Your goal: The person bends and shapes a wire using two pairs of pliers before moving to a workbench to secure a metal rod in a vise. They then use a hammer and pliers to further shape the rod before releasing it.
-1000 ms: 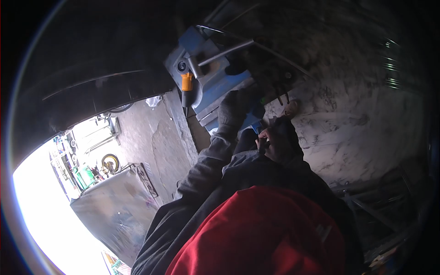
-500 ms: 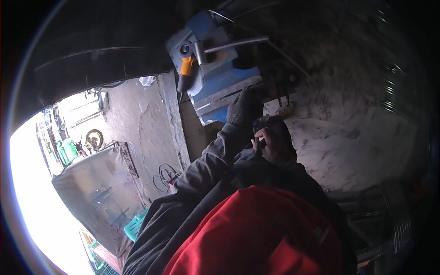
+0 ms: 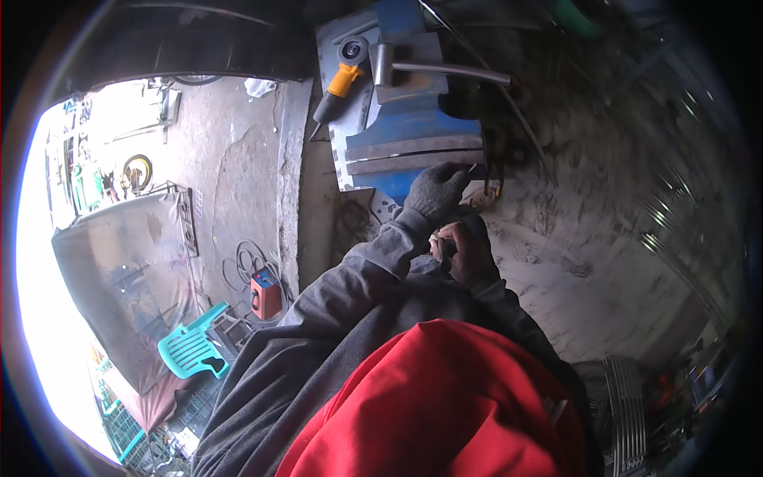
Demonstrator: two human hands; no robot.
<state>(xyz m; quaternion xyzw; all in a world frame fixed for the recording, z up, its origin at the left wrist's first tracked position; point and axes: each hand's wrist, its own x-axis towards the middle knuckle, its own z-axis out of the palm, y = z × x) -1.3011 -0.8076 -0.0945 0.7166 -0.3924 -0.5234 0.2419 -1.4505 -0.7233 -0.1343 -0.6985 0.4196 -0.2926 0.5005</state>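
Note:
My left hand (image 3: 435, 192), in a grey knit glove, is at the front jaw of a large blue bench vise (image 3: 421, 127). Its fingers are pressed together, with a small thin pale tip showing past them that I cannot name. Just below and to the right, close to my body, my bare right hand (image 3: 467, 253) has curled fingers around something small and dark that I cannot make out. Behind the jaws, a metal cylinder (image 3: 383, 65) with a rod, shaped like a hammer, lies on the vise. Left of it lies a yellow angle grinder (image 3: 345, 78).
A long thin metal bar (image 3: 520, 119) slants down right of the vise. On the left are a red-orange machine (image 3: 265, 294) with coiled cable, a turquoise plastic chair (image 3: 192, 348) and a cloth-covered object (image 3: 127, 278). Metal lengths (image 3: 626, 413) are at lower right.
The camera view has shifted, bringing the red-orange machine and more of the chair into sight. My left hand has drawn back from over the jaws to their front edge. My right hand stays curled.

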